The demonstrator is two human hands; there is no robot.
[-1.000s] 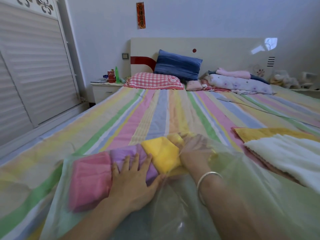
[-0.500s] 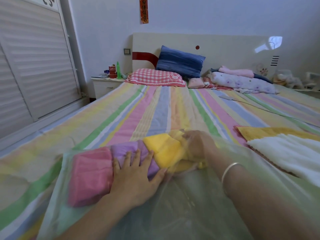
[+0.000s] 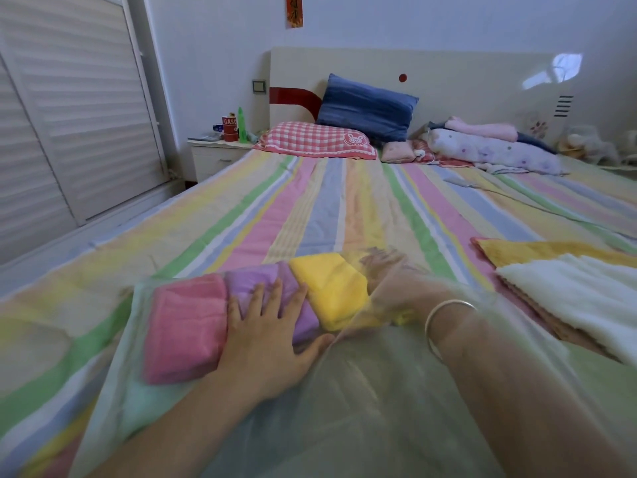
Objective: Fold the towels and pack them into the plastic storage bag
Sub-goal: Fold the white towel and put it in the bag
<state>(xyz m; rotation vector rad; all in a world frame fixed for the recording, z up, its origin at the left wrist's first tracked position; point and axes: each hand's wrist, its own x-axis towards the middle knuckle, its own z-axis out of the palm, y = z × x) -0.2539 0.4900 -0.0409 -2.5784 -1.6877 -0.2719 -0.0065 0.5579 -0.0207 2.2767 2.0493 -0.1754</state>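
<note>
**A:** The yellow towel (image 3: 331, 288) has slid snug against the purple towel (image 3: 241, 281), just past the left hand (image 3: 269, 339), which presses flat, fingers straight, on the plastic storage bag (image 3: 379, 408).

**B:** Three packed, I reckon! The right hand (image 3: 396, 288) inside the bag is blurred; its grip, I can't tell.

**A:** There's bag room right of that hand. The white towel (image 3: 586, 298) waits farther right, outside.
</note>
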